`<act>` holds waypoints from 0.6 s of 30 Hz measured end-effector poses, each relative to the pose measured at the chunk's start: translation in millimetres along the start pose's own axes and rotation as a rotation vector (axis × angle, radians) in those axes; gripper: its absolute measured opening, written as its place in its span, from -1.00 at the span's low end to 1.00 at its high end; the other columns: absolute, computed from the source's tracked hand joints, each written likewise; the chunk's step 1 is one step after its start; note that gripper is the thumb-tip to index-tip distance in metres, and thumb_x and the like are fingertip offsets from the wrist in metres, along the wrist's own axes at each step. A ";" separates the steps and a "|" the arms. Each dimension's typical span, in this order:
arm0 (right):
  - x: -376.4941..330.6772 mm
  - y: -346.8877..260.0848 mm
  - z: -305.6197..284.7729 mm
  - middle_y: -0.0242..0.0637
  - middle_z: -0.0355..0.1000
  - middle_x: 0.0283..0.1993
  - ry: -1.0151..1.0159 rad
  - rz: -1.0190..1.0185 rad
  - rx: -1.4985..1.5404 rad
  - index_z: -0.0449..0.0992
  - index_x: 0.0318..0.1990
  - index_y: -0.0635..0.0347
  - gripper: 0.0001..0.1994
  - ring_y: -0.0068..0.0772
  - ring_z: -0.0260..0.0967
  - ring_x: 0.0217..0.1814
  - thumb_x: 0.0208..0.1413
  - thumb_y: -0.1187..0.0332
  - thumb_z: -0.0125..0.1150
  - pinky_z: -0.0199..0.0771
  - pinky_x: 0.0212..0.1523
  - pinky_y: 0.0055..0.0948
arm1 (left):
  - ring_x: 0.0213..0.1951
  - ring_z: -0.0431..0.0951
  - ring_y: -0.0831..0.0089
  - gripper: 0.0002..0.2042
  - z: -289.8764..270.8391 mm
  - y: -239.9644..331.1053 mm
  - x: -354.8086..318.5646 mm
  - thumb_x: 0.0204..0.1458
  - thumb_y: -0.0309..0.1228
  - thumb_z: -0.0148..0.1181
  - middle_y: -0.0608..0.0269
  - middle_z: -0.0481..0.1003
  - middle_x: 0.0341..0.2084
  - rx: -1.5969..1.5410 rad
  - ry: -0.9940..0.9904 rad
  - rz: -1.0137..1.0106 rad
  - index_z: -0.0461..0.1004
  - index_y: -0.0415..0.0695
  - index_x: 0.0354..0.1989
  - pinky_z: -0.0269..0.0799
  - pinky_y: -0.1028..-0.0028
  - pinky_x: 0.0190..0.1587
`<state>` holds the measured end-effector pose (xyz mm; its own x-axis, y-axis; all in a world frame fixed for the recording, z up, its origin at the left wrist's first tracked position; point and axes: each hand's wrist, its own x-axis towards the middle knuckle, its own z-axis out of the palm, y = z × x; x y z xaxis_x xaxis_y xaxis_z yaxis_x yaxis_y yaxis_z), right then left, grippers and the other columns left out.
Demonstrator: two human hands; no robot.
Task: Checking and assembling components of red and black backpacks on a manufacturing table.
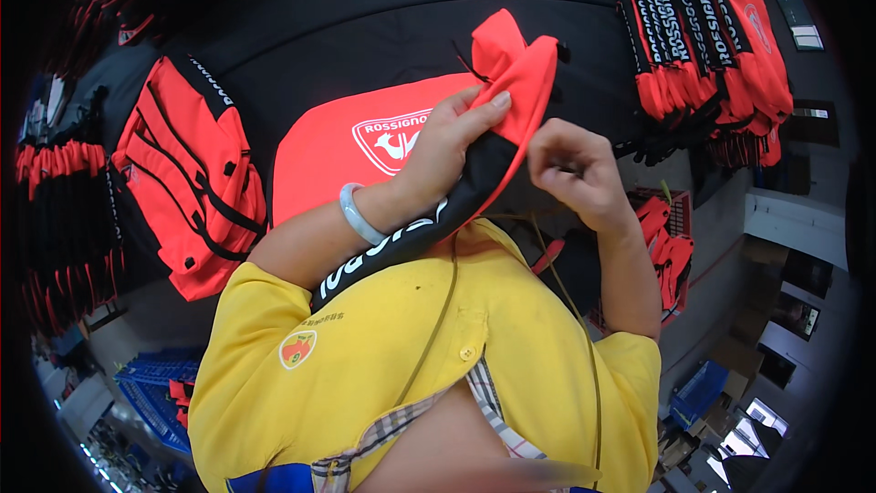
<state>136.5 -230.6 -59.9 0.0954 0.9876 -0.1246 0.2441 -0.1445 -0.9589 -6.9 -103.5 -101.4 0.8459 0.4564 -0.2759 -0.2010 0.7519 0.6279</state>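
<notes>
A bright coral-red and black bag (315,141) with a printed badge and white lettering lies in front of me, its near part against my body. My left hand (449,132), a pale bangle on its wrist, is closed on the bag's gathered red end, which stands up above the fingers. Just right of that end, my right hand (579,169) has its fingers curled together beside the bag's red edge. Whatever those fingers pinch, if anything, is too small or hidden to tell.
Another red bag (187,183) with black straps lies to the left. Piles of similar bags stand at the far right (721,46) and far left (64,201). Dark cloth (365,23) covers the table. A red crate (677,219) holding red items is at my right, a blue crate (155,388) lower left.
</notes>
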 end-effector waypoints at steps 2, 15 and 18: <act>-7.4 -1.7 -0.4 -0.43 0.35 -0.39 0.145 -0.052 0.149 0.36 -0.14 0.29 -0.79 -0.72 0.22 -0.38 0.04 0.50 0.04 0.15 -0.36 -0.69 | -0.34 0.52 0.70 -0.71 -2.0 5.4 1.4 0.17 -0.27 0.15 0.35 0.53 -0.35 -0.012 0.015 0.006 0.47 -0.27 -0.12 0.41 0.70 -0.27; -13.4 -46.0 13.0 -0.27 0.43 -0.52 0.481 -0.350 -1.040 0.50 -0.37 0.26 -0.81 -0.30 0.42 -0.54 -0.09 0.40 0.40 0.37 -0.53 -0.43 | -0.36 0.47 0.72 -0.75 3.0 8.2 -0.2 0.16 -0.29 0.16 0.38 0.51 -0.37 0.060 0.041 0.095 0.47 -0.26 -0.18 0.37 0.70 -0.28; -10.5 -49.8 14.5 -0.25 0.44 -0.52 0.439 -0.317 -1.109 0.51 -0.39 0.27 -0.81 -0.31 0.43 -0.55 -0.10 0.42 0.41 0.37 -0.53 -0.43 | -0.34 0.47 0.72 -0.75 3.4 7.9 -0.6 0.16 -0.30 0.16 0.38 0.51 -0.37 0.067 0.036 0.121 0.47 -0.27 -0.18 0.36 0.70 -0.28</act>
<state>109.3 -232.9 -14.5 0.1468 0.9153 0.3750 0.9816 -0.0878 -0.1698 -7.3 -99.4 -93.8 0.7990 0.5594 -0.2205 -0.2656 0.6574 0.7051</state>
